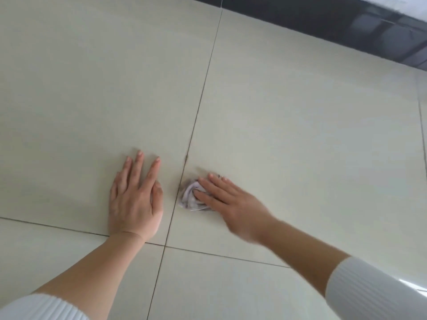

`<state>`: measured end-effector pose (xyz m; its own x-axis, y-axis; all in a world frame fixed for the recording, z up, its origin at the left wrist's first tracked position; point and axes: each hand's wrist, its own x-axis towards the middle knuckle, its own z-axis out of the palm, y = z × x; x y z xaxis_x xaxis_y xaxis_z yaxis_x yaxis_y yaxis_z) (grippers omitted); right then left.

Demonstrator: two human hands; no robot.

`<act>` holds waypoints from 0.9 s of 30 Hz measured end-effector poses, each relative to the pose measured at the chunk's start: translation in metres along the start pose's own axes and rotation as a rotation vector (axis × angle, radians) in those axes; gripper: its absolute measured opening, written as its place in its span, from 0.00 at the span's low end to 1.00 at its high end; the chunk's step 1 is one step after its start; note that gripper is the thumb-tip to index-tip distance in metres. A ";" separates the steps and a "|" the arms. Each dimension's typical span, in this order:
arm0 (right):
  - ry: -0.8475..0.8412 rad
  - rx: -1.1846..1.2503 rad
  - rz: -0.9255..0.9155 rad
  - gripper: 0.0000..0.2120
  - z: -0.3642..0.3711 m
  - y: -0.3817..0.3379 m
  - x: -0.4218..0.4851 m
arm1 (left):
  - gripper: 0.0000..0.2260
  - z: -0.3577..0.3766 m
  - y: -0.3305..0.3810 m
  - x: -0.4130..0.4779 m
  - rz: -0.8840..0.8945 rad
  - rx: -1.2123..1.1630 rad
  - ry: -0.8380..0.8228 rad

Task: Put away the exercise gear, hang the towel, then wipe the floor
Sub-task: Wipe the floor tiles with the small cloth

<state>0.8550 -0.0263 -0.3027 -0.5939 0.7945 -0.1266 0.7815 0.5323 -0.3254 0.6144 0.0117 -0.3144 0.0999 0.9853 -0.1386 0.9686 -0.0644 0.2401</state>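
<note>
Lower left of centre, the left hand (135,197) lies flat on the pale tiled floor (300,123), fingers straight and slightly spread, holding nothing. Just right of the grout line (203,88), a crumpled cloth (190,200) sits on the tile under the right hand (228,204) — its extended fingers press it down.

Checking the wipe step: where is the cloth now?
Head view, lower centre: the cloth lies bunched on the floor under the right hand, just right of the long grout line; the left hand rests flat on its other side.
</note>
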 end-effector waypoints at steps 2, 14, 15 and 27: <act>0.004 -0.067 0.035 0.33 -0.013 0.033 0.006 | 0.25 -0.001 0.000 0.000 0.000 0.000 -0.012; 0.201 -0.022 0.920 0.34 -0.076 0.151 0.155 | 0.24 0.004 -0.003 0.000 0.028 0.010 0.047; 0.206 -0.002 0.903 0.34 -0.077 0.151 0.159 | 0.24 0.004 -0.003 0.000 0.028 0.012 0.048; 0.173 0.050 0.109 0.32 0.010 -0.027 0.054 | 0.26 0.002 -0.004 0.001 0.032 0.002 0.013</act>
<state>0.8003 -0.0010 -0.3102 -0.4616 0.8871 -0.0023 0.8263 0.4290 -0.3649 0.6111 0.0122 -0.3176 0.1273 0.9848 -0.1181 0.9654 -0.0957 0.2427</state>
